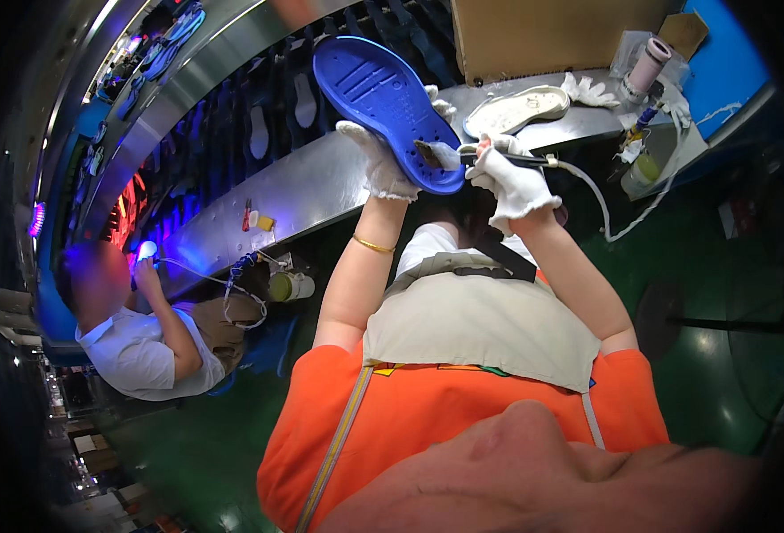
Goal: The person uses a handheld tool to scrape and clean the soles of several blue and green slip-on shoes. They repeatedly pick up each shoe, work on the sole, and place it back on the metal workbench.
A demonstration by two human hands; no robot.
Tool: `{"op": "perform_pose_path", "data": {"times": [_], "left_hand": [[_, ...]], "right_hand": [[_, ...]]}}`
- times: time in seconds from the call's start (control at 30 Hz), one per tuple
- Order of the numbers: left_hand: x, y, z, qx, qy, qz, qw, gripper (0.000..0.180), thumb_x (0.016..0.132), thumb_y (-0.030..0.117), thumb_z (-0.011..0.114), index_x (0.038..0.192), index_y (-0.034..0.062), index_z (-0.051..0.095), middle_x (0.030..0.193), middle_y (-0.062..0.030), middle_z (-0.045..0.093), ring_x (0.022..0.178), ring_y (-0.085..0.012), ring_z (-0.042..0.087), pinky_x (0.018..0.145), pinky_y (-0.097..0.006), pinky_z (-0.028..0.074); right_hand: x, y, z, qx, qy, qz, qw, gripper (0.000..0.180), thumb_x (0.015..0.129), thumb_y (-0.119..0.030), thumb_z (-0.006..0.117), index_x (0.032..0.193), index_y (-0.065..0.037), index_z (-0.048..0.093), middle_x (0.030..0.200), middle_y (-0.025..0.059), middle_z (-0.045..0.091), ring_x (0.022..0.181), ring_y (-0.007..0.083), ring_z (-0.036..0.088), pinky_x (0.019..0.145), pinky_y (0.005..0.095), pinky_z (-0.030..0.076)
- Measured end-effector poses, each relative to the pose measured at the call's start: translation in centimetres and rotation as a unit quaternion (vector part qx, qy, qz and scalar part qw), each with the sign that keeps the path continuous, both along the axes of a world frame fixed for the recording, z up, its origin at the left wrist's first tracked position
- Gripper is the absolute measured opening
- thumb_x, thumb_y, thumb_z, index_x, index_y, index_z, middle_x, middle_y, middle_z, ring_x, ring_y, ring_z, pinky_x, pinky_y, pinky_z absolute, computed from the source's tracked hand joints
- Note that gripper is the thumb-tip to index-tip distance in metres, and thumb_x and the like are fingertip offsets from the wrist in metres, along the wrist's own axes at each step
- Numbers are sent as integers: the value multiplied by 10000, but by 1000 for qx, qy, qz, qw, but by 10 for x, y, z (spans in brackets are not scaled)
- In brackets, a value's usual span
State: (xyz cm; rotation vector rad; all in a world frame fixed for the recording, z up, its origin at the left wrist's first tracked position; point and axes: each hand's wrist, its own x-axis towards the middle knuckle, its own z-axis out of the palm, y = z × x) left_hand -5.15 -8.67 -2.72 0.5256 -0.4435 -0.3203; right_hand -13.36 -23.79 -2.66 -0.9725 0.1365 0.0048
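My left hand (pixel 380 167), in a white glove, grips a large blue shoe sole (pixel 376 87) by its edge, thumb on the left side and fingertips showing past the right. The sole is raised above the metal ledge, its face with grooves and small holes turned toward me. My gloved right hand (pixel 509 180) is closed around a brush (pixel 443 155) with a dark handle and pale bristles. Its bristles lie against the lower part of the sole. From the handle's end a thin white hose (pixel 598 197) trails off to the right.
Behind runs a conveyor with dark slats carrying pale insoles (pixel 304 100). A white sole (pixel 516 110) and a spare glove (pixel 589 90) lie on the metal ledge (pixel 296 191). A cardboard box (pixel 552 40) stands behind; at left a co-worker (pixel 156 338) sits by the conveyor.
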Motion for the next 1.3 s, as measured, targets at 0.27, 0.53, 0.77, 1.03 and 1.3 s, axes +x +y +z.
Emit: {"op": "perform_pose_path", "data": {"times": [0.27,0.53,0.77,1.03,1.3], "left_hand": [[-4,6,8,53,-42,2,998,1135,576,892,368,1276,0,429,1144,-150,574,1018,-282,583,878,-386,507],[8,14,4,150,-25,-79,985,1066,618,845,412,1295,22,413,1167,-167,560,1016,-266,601,843,-395,540],[27,5,1,250,-20,-153,956,1007,613,777,512,1264,11,458,1072,-169,617,901,-243,652,739,-351,573],[41,1,5,364,56,-127,921,892,722,742,457,1284,49,475,1090,-165,616,884,-228,649,748,-336,569],[45,2,11,417,101,-140,892,807,772,712,457,1269,79,510,1069,-152,624,842,-219,648,687,-320,572]], "right_hand": [[3,-14,-36,137,2,188,972,263,866,-116,602,1102,-14,550,987,71,589,782,167,590,755,279,487],[4,-19,-1,-281,-177,125,935,125,804,-34,597,928,-48,602,991,21,630,908,78,575,860,221,451],[9,-37,2,-148,-53,272,949,86,755,-89,643,815,-55,590,931,66,647,802,127,569,738,267,477],[27,-33,-7,-413,-190,158,877,100,754,-30,641,847,-53,613,896,34,629,791,102,574,726,240,482],[28,-41,-1,-290,-117,230,922,215,762,-209,647,932,-78,636,902,35,630,820,137,586,793,277,460]]}}
